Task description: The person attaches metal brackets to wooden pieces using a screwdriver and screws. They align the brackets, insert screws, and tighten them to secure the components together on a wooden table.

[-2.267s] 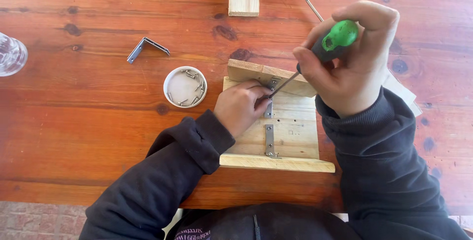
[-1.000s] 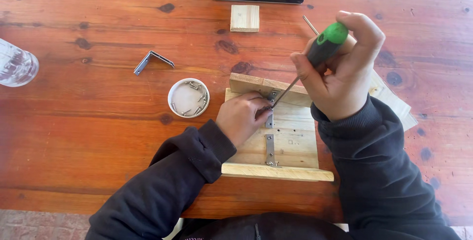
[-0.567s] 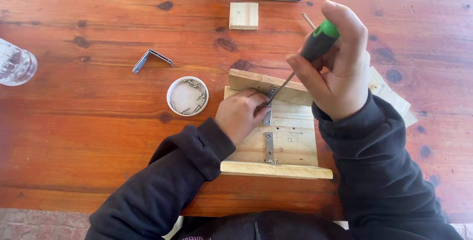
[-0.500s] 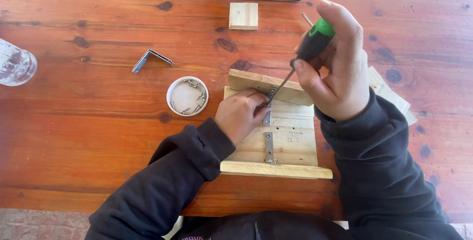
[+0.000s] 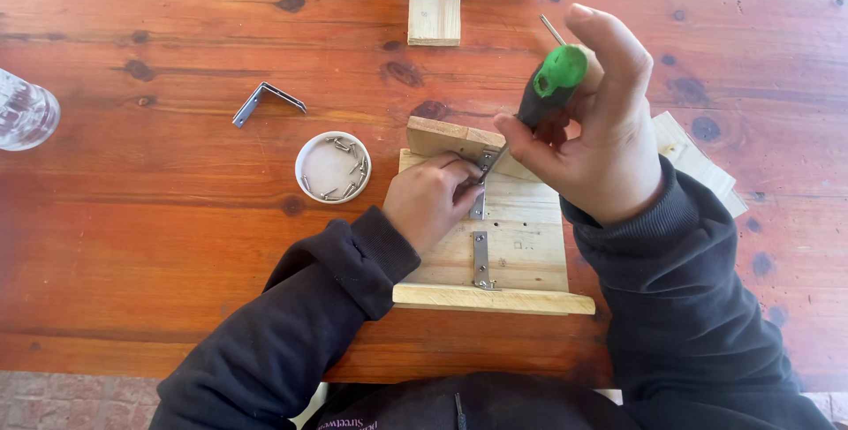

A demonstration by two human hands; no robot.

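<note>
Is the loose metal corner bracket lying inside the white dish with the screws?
No, the corner bracket lies on the bare wooden table, up and to the left of the white dish, apart from it.

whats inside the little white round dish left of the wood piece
The small white round dish holds a scatter of short silver metal screws, mostly along its rim, with bare white bottom in the middle. Nothing covers it; the left hand rests apart from it, to its right.

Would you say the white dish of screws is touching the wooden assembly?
Apart. The head view shows bare red table between the white dish of screws and the wooden assembly.
</note>
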